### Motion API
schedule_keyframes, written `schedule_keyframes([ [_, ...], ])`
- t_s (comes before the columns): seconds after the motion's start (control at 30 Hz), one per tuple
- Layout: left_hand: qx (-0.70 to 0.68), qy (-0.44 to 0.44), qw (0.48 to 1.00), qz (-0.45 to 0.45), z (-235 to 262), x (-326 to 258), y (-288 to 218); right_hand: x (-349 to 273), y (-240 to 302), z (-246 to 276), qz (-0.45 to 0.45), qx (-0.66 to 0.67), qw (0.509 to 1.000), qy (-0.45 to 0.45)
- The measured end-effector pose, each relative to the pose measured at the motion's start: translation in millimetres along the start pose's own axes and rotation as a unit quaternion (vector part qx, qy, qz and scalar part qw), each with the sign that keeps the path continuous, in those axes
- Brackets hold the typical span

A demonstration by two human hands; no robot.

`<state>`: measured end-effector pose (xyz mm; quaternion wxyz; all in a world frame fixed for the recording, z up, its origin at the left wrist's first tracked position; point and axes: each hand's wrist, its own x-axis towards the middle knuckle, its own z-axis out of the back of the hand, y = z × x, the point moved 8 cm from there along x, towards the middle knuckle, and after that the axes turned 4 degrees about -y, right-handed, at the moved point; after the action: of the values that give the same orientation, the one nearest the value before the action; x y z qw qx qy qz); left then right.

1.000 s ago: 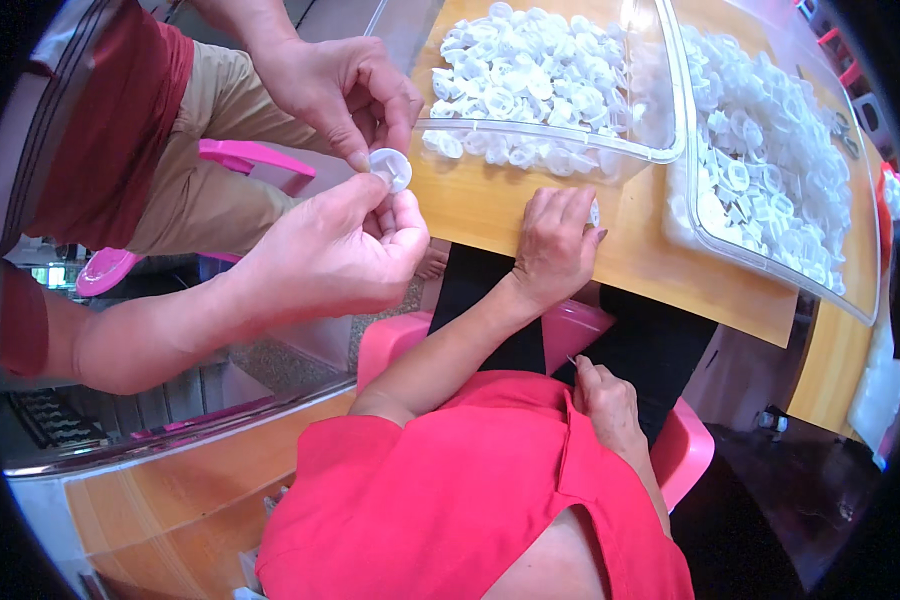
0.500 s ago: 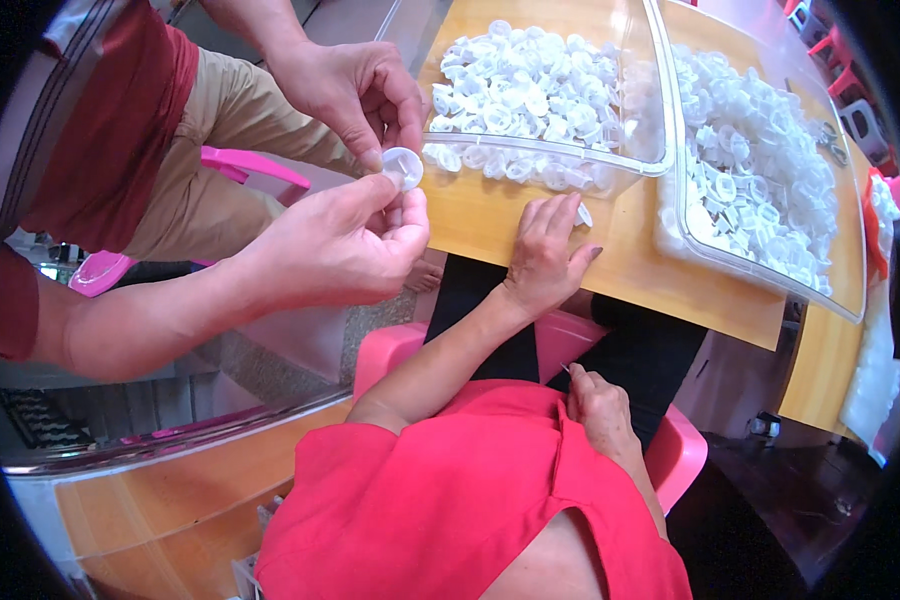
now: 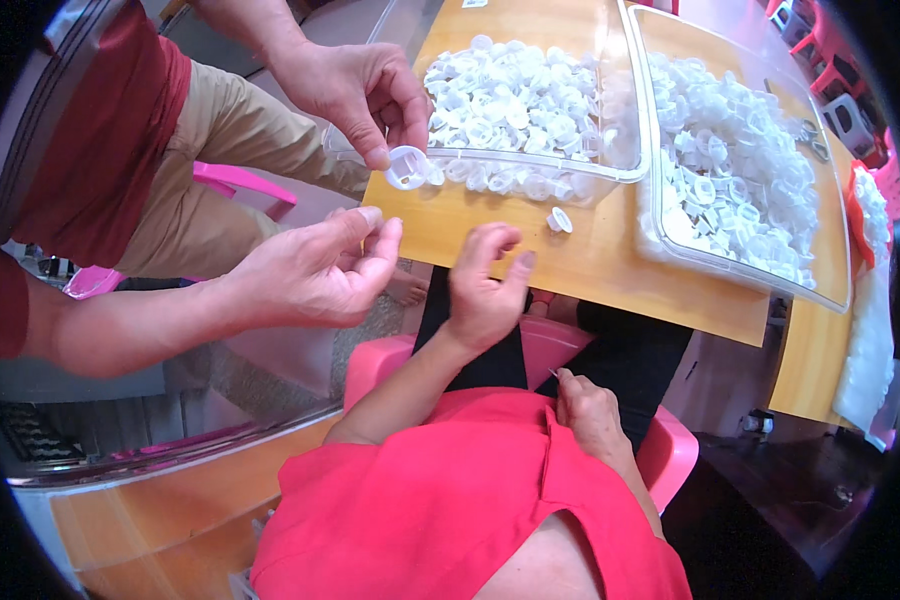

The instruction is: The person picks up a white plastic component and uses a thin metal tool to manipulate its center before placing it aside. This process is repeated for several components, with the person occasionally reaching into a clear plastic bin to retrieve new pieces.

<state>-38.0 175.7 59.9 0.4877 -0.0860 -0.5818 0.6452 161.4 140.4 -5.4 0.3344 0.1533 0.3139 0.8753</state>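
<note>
My left hand [image 3: 486, 288] hovers over the near edge of the table with thumb and fingers apart and nothing in it. Close to its fingertips, a small white round plastic cap [image 3: 560, 220] lies tilted on the wood. My right hand [image 3: 590, 408] rests by my lap, fingers closed round a thin pointed tool [image 3: 554, 373]; only its pale tip shows. At the left, a co-worker's far hand [image 3: 370, 95] pinches another white round plastic piece [image 3: 407, 168] by its rim. The co-worker's near hand [image 3: 315, 265] is beside mine, thumb and fingers drawn together, apart from that piece.
A clear bin [image 3: 625, 172] full of white plastic pieces stands on the wooden table [image 3: 610, 260]. A second clear bin [image 3: 760, 275], similarly filled, is to its right, with scissors [image 3: 816, 143] near it. Beneath me is a pink chair [image 3: 668, 460].
My left hand has drawn back left and toward me, away from the cap, which stays on the table. The co-worker's near hand has let go of the white piece and dropped lower.
</note>
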Motion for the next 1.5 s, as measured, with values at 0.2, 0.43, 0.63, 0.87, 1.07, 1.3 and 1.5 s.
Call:
schedule_keyframes([
  [0.2, -0.365, -0.069, 0.927, 0.049, 35, 35, -1, 1, 3, -3, 0.001, 0.0, 1.0, 0.015],
  [0.43, -0.458, -0.158, 0.868, 0.109, 49, 53, -15, -1, -3, -6, 0.009, 0.002, 1.0, 0.004],
  [0.63, -0.46, -0.114, 0.858, 0.2, 58, 59, -12, -2, 1, -3, 0.007, 0.003, 1.0, 0.004],
  [0.87, -0.525, -0.024, 0.816, 0.24, 45, 32, -6, 2, -2, 5, -0.002, 0.067, 0.997, -0.036],
  [1.07, -0.517, 0.118, 0.806, 0.264, 16, -17, 3, 20, 16, 40, -0.015, 0.136, 0.983, -0.12],
  [1.3, -0.492, 0.219, 0.799, 0.269, -1, -47, 16, 43, 48, 63, 0.036, 0.103, 0.986, -0.126],
  [1.5, -0.427, 0.206, 0.832, 0.288, -1, -52, 25, 56, 62, 60, 0.07, 0.003, 0.991, -0.114],
])
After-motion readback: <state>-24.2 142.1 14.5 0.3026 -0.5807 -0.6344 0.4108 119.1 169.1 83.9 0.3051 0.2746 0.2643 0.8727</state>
